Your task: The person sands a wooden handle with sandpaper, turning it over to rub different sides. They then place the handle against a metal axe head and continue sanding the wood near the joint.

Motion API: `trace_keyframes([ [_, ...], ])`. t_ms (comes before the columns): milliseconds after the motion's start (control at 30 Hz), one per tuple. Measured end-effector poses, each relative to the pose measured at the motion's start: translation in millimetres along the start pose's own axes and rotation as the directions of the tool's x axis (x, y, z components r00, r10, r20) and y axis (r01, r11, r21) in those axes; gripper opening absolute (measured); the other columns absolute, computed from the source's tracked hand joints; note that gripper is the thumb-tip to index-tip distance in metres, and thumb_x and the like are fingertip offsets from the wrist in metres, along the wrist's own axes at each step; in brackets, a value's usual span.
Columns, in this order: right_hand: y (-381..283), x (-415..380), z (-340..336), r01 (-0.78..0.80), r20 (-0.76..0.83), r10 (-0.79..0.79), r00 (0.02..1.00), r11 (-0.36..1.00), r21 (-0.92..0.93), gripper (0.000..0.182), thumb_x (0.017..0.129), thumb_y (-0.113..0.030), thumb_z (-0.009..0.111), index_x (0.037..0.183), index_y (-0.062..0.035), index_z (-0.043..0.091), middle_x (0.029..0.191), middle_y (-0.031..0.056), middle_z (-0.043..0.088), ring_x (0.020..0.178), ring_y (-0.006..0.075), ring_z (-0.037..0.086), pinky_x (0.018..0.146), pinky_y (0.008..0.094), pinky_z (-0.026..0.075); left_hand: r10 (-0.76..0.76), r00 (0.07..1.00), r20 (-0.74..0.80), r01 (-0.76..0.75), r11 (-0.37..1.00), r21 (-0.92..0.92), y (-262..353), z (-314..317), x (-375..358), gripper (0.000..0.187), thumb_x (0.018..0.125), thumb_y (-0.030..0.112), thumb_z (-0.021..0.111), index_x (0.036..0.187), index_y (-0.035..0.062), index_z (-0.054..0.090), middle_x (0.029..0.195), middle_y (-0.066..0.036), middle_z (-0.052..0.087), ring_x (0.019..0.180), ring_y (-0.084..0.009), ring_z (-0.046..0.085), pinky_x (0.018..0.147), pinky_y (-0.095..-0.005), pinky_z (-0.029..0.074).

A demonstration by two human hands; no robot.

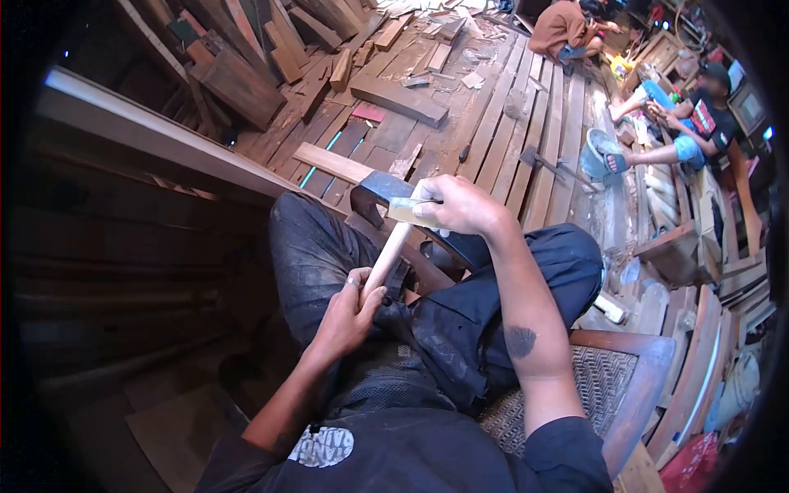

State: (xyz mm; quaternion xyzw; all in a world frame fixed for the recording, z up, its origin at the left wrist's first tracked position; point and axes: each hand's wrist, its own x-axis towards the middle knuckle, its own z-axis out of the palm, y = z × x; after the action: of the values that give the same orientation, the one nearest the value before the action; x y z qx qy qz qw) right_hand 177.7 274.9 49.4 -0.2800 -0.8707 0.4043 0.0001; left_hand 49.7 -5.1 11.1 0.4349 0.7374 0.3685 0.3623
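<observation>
My left hand (345, 319) is wrapped round the lower part of a pale, smooth wooden stick (387, 259), which slants up and away from my lap. At its far end, my right hand (460, 204) pinches a flat, pale-yellow piece (411, 211) against the wood; its material I cannot make out. Just beyond and under that end is a dark, curved object (382, 187) with a bluish sheen on top, partly hidden by my right hand. My dark trousers (316, 255) frame the stick on both sides.
Wood scraps and a thick beam (400, 100) lie on the slatted floor. Boards (238, 86) lean at the back left. At right, a seated person (690, 115) has a foot by a grey bucket (597, 152); another person (563, 33) crouches farther back. A woven chair (612, 370) is under me.
</observation>
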Motion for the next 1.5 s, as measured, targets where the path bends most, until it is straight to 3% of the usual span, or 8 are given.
trace_keyframes([
  [200, 13.1, -19.8, 12.3, -0.017, -0.306, 0.059, 0.95, 0.99, 0.138, 0.026, 0.102, -0.023, 0.075, 0.112, 0.0013, 0.073, 0.103, 0.0144, 0.078, 0.097, 0.0243, 0.073, 0.093, 0.0391, 0.057, -0.004, 1.0, -0.012, 0.004, 0.999, 0.044, 6.9, -0.1, -8.9, 0.041, 0.109, 0.029, 0.065, 0.139, 0.0019, 0.061, 0.093, -0.029, 0.073, 0.091, -0.0485, 0.074, 0.082, -0.0529, 0.055],
  [233, 17.1, -27.1, 18.4, -0.012, -0.377, 0.075, 0.923, 0.986, 0.167, 0.033, 0.102, -0.027, 0.072, 0.121, 0.0001, 0.071, 0.117, 0.0254, 0.078, 0.112, 0.0377, 0.075, 0.099, 0.0452, 0.057, 0.024, 0.999, -0.025, -0.023, 0.999, 0.041, 6.0, 0.3, -7.4, 0.041, 0.109, 0.029, 0.065, 0.14, 0.0015, 0.061, 0.094, -0.03, 0.073, 0.092, -0.0485, 0.074, 0.083, -0.0533, 0.055],
  [367, 12.2, -38.7, 27.2, -0.008, -0.5, 0.084, 0.862, 0.988, 0.151, 0.038, 0.102, -0.025, 0.073, 0.138, -0.0155, 0.064, 0.127, 0.0229, 0.076, 0.121, 0.0386, 0.074, 0.105, 0.0437, 0.055, 0.076, 0.996, -0.04, -0.073, 0.994, 0.077, -0.5, 2.9, -7.9, 0.043, 0.109, 0.028, 0.064, 0.142, 0.0, 0.061, 0.097, -0.031, 0.075, 0.095, -0.0487, 0.075, 0.085, -0.0548, 0.056],
  [767, -12.2, -41.9, 35.3, 0.057, 0.086, -0.083, 0.993, 0.963, 0.263, 0.054, 0.096, -0.032, 0.087, 0.14, -0.0083, 0.068, 0.131, 0.0093, 0.072, 0.122, 0.0196, 0.065, 0.11, 0.0368, 0.05, 0.145, 0.989, -0.02, -0.145, 0.989, 0.0, -6.8, -5.2, -5.8, 0.041, 0.108, 0.026, 0.064, 0.141, 0.0015, 0.065, 0.098, -0.03, 0.075, 0.096, -0.0497, 0.074, 0.085, -0.0537, 0.058],
  [1000, 6.9, -28.1, 27.3, 0.004, -0.456, -0.006, 0.89, 1.0, -0.006, 0.05, 0.094, -0.036, 0.087, 0.133, -0.0078, 0.072, 0.123, 0.0194, 0.08, 0.113, 0.0307, 0.077, 0.099, 0.0439, 0.059, 0.127, 0.991, 0.031, -0.12, 0.98, -0.156, -8.9, -2.0, -3.0, 0.042, 0.11, 0.024, 0.063, 0.143, -0.0016, 0.063, 0.1, -0.026, 0.079, 0.101, -0.0405, 0.079, 0.091, -0.0454, 0.058],
  [1167, -10.8, -40.9, 35.3, 0.133, 0.077, -0.152, 0.985, 0.968, 0.215, 0.054, 0.092, -0.033, 0.09, 0.136, -0.0069, 0.074, 0.121, 0.0132, 0.08, 0.114, 0.0239, 0.073, 0.105, 0.0423, 0.056, 0.085, 0.994, 0.062, -0.072, 0.979, -0.188, -8.9, -4.0, -0.4, 0.04, 0.11, 0.023, 0.063, 0.141, -0.0026, 0.064, 0.104, -0.024, 0.079, 0.103, -0.036, 0.079, 0.093, -0.0446, 0.057],
  [1333, 9.2, -19.2, 24.3, 0.053, -0.304, -0.006, 0.953, 0.988, 0.144, 0.049, 0.094, -0.03, 0.087, 0.136, -0.0065, 0.076, 0.132, 0.0174, 0.079, 0.12, 0.0279, 0.075, 0.107, 0.0386, 0.057, 0.084, 0.994, 0.067, -0.072, 0.985, -0.158, -10.6, 0.2, -1.7, 0.04, 0.11, 0.024, 0.063, 0.138, -0.0043, 0.064, 0.106, -0.024, 0.079, 0.102, -0.0354, 0.079, 0.092, -0.0444, 0.057],
  [1500, -5.8, -34.2, 33.5, 0.038, -0.102, -0.017, 0.995, 0.977, 0.211, 0.053, 0.093, -0.033, 0.089, 0.137, -0.0071, 0.076, 0.129, 0.013, 0.079, 0.121, 0.0243, 0.073, 0.108, 0.0381, 0.054, 0.154, 0.988, 0.027, -0.14, 0.949, -0.282, -24.8, 12.8, 3.9, 0.042, 0.112, 0.028, 0.062, 0.137, -0.0052, 0.065, 0.103, -0.022, 0.078, 0.098, -0.0286, 0.077, 0.09, -0.0423, 0.057],
])
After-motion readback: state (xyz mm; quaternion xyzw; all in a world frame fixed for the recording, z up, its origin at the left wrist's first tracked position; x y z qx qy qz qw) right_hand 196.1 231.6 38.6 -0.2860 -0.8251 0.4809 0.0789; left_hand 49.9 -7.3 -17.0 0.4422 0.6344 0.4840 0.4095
